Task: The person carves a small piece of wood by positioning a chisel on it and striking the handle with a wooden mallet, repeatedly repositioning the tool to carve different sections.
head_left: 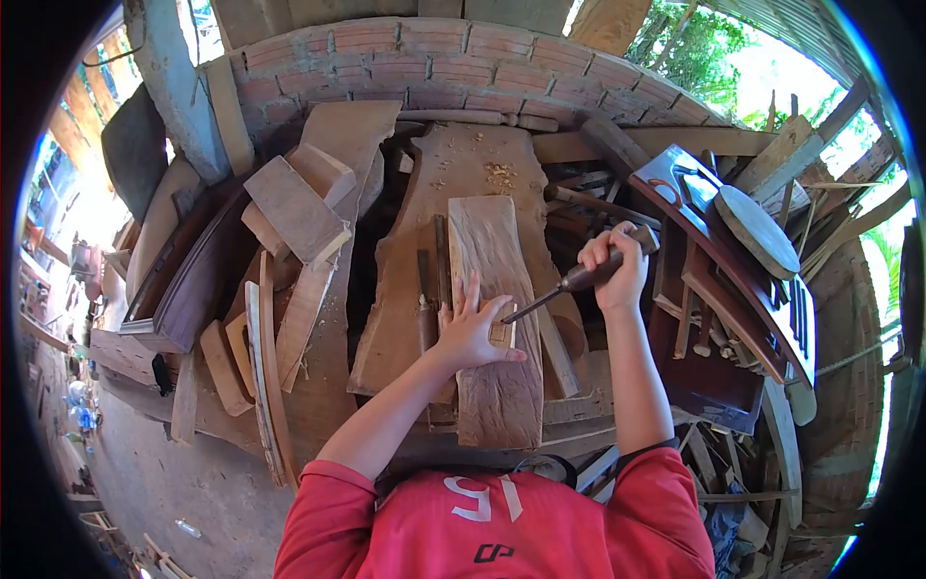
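In the head view a thick wooden board point(497, 400) lies lengthwise in front of me on the workbench. My left hand point(473, 333) rests on it with fingers spread, its thumb and forefinger on either side of a small pale wood piece point(502, 334). In my right hand point(617, 267) is a chisel point(585, 279), gripped by its dark handle. Its blade slants down to the left, and the tip meets the small piece beside my left forefinger. The left palm hides part of that piece. Another chisel point(425, 314) lies left of the board.
Wood shavings point(500, 176) lie on a wide slab beyond the board. Stacked wood blocks point(297, 207) stand at the left. To the right are a dark polished wooden panel point(714, 232) and a round wooden disc point(757, 232). A low brick wall point(444, 68) runs behind the bench.
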`<state>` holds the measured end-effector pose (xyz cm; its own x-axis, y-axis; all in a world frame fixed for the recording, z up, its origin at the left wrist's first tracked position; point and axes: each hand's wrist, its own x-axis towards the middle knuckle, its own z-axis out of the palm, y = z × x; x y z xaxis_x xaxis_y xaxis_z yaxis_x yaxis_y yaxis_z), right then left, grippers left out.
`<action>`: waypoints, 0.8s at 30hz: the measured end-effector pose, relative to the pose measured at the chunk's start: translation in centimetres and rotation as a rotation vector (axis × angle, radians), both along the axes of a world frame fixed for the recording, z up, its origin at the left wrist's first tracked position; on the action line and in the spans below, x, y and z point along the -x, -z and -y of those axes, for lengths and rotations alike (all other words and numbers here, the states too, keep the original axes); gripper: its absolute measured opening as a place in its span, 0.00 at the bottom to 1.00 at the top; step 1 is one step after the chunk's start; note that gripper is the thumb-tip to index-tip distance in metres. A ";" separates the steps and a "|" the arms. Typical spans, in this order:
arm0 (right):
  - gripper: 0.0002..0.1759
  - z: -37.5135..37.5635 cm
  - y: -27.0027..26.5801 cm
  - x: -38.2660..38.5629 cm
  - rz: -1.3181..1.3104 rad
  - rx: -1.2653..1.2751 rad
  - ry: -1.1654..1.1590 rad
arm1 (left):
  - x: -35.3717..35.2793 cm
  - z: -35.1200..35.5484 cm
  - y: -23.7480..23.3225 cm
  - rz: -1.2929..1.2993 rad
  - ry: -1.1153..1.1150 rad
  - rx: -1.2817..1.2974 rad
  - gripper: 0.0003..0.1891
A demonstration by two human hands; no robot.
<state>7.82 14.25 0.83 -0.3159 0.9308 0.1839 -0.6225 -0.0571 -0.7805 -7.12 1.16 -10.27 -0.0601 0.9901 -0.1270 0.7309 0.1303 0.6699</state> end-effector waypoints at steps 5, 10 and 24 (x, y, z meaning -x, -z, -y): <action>0.07 -0.1 -0.6 1.7 0.079 -0.059 -0.030 | -0.1 0.2 -0.3 -0.033 -0.013 -0.022 0.61; 0.06 0.2 -1.2 2.7 0.130 -0.148 -0.084 | -0.2 -0.8 -4.0 -0.119 -0.048 -0.111 0.58; 0.24 2.3 -2.7 1.0 0.616 -0.349 0.002 | -3.2 -7.4 -9.6 1.001 0.199 -0.420 0.16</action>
